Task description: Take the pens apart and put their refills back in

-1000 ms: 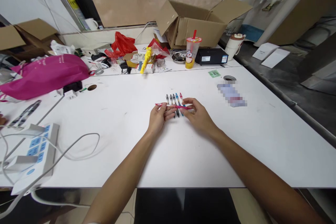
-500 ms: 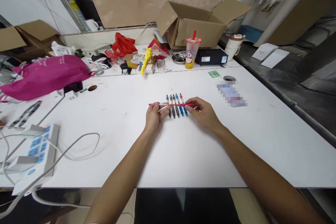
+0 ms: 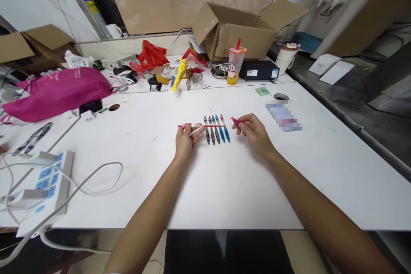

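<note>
On the white table (image 3: 224, 188) in front of you lies a cluttered back edge: an open cardboard box (image 3: 244, 30) (its contents are out of sight), a drink cup (image 3: 235, 66) with yellow liquid at the bottom and a red straw, a black box (image 3: 259, 69), and a magenta bag (image 3: 56, 93) to your left. A power strip (image 3: 45, 190) with blue buttons sits at the near left corner, its cable looping beside it. Your left hand (image 3: 186, 142) pinches a pink pen body (image 3: 201, 126), held level over the row of pens (image 3: 216, 128) lying side by side on the table. Your right hand (image 3: 255, 135), apart from the left, pinches a small pink pen piece (image 3: 235, 120) between thumb and fingertips, just right of the row.
</note>
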Tool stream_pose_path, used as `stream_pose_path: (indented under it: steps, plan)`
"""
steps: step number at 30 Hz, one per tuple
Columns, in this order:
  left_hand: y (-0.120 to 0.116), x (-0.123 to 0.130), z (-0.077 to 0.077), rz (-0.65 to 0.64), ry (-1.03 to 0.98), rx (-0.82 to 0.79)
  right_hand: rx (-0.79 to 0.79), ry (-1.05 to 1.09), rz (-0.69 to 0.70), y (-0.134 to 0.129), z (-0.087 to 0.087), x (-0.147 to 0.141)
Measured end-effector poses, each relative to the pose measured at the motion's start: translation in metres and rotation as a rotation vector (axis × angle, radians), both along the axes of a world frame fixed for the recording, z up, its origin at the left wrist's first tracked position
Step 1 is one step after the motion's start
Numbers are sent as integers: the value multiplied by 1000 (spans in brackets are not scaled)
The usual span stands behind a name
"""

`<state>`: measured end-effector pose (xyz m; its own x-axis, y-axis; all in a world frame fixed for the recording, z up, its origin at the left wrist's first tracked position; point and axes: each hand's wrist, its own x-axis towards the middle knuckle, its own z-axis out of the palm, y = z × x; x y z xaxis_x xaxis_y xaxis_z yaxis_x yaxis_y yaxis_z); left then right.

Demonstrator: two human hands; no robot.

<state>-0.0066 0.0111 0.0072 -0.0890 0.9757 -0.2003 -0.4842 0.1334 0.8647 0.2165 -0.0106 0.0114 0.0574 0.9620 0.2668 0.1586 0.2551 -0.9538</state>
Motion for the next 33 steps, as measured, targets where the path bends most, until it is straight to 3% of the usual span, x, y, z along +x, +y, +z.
stream_pose_path:
  steps: [4, 8, 12, 19, 29, 33]
  plan:
    - [-5, 8, -1, -34, 38, 12, -91, -154, 53, -2, -10, -9]
    - [-8, 13, -2, -71, 42, 19, -127, -167, 35, -5, -15, -15]
    - [-7, 11, -1, -68, 22, -8, -103, -163, 0, -5, -11, -13]
    - [0, -1, 0, 69, 33, -51, -145, -193, 26, -2, -6, -6]
    - [5, -6, -6, 79, 18, -39, -93, -222, -12, 1, -5, -1]
    - [2, -2, -6, 0, -13, -24, -117, -203, 24, 0, -5, -3]
